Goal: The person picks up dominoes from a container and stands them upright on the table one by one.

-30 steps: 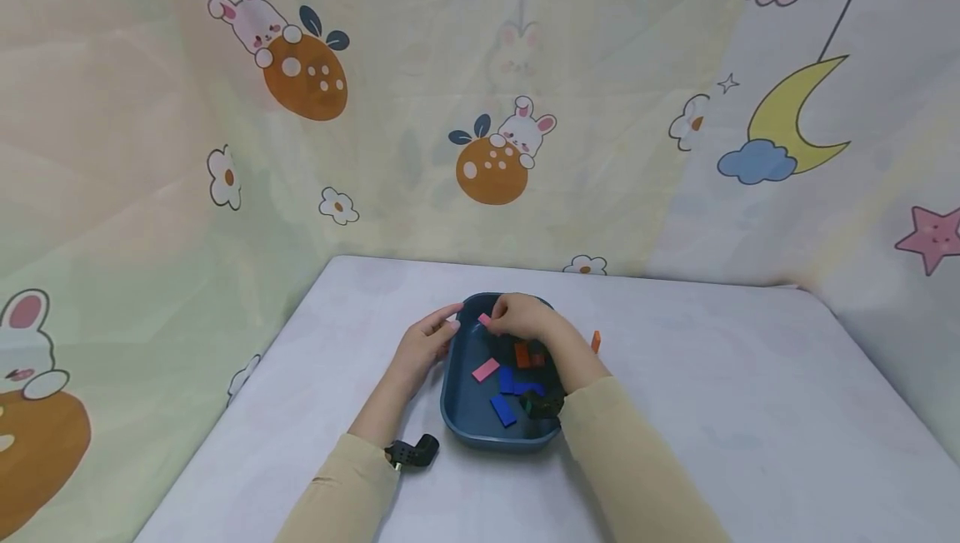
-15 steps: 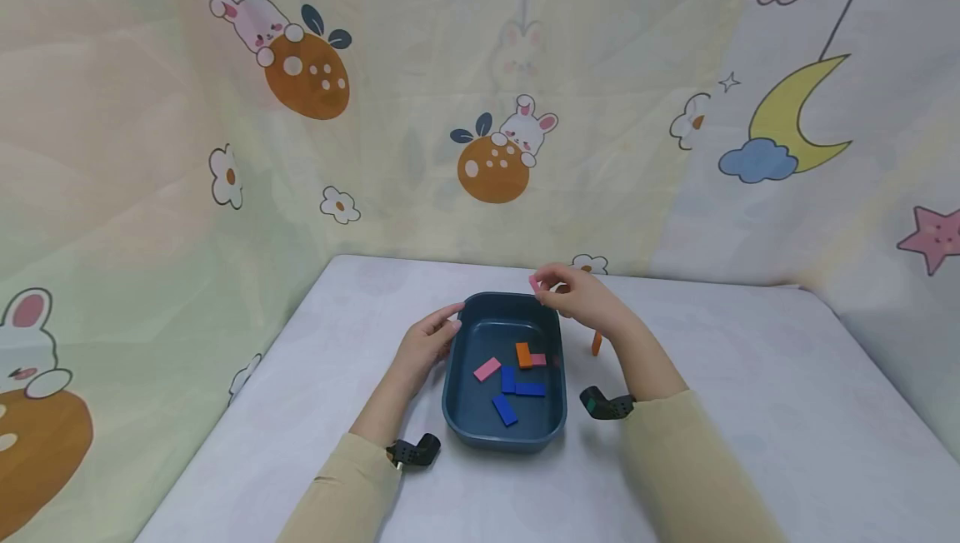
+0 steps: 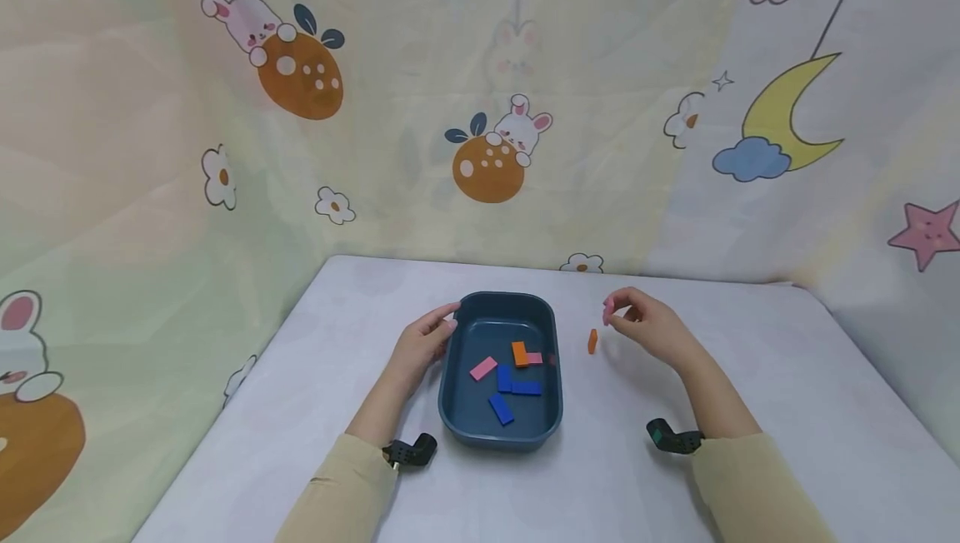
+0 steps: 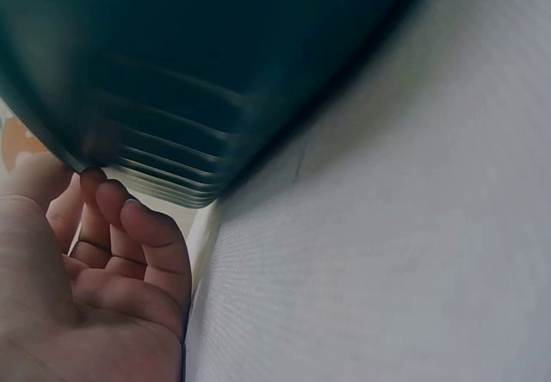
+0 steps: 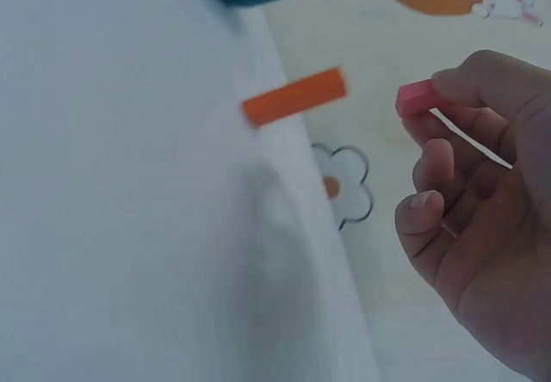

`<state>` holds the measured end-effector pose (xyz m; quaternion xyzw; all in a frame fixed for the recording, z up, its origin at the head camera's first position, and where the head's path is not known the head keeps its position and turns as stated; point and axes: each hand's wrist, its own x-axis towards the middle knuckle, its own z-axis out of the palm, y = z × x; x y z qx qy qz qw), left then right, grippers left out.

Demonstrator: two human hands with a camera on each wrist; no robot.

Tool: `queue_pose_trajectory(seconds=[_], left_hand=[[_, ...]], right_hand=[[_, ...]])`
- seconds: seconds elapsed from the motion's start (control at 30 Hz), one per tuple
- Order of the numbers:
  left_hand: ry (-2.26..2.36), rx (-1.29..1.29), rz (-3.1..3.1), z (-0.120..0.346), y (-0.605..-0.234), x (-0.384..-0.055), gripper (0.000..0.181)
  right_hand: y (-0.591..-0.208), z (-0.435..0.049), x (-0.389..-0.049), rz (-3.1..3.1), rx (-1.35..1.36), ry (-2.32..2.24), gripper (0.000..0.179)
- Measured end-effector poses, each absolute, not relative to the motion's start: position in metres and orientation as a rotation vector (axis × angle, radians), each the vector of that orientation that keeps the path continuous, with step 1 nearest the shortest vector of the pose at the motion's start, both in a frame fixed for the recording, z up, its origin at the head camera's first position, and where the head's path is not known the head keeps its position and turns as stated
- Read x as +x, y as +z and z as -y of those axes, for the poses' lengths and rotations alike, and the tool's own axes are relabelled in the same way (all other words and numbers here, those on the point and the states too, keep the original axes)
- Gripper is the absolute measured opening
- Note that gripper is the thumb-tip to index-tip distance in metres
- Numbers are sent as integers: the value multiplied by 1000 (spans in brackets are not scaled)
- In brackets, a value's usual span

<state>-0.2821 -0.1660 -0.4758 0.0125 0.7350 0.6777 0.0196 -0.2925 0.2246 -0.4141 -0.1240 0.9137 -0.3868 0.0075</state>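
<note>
Pink block point(image 3: 608, 312) moved past right edge of tray point(image 3: 468, 416), right hand point(image 3: 649, 328) pinching; relaxed left hand point(image 3: 422, 343) touches tray. Likely carrying; next wants gentle set-down.

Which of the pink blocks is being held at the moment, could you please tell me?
The pink block pinched in the right hand, to the right of the tray; the other two pink blocks lie inside the tray, untouched.

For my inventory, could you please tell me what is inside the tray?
Three blue blocks, two pink blocks and an orange block; whatever lies beneath them is hidden.
</note>
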Motion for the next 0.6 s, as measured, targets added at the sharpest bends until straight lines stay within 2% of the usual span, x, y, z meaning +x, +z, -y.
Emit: queue_pose_trajectory(seconds=[0.27,0.6], left_hand=[[2082,37,-2294,168,-478,-282,36],[2060,34,-2306,167,-478,-284,36]], right_hand=[[-448,-239,-297,-2828,-334,-1130,27],[-461,-242,-299,-2759,-327,-1108,26]])
